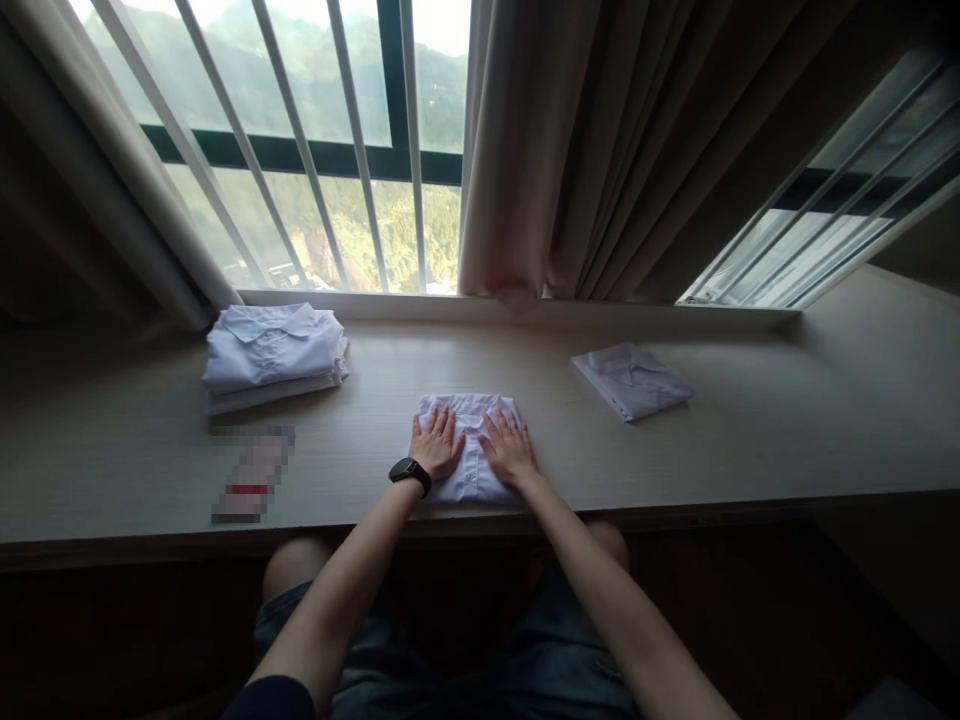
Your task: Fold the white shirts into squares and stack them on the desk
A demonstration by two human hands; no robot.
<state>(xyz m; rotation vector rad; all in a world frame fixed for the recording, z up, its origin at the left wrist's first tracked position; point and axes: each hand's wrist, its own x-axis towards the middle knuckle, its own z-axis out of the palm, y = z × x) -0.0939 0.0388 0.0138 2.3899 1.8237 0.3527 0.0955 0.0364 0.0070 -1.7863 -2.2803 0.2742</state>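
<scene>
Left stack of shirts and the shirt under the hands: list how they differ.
The stack is thick and layered; the shirt is flatter. The stack sits farther back on the table, the shirt near its front edge. No hand touches the stack; left hand and right hand rest on the shirt. Both are white and folded.

- This looks like a room in a home.
- A big window (285,155) with a dark green frame and pale bars (352,120), upper left, shows green hills (240,65).
- Long, grey-brown cloth curtains (521,150) hang at the top middle.
- A stack of folded white shirts (274,350) sits on a long, pale ledge (457,350), middle left.
</scene>
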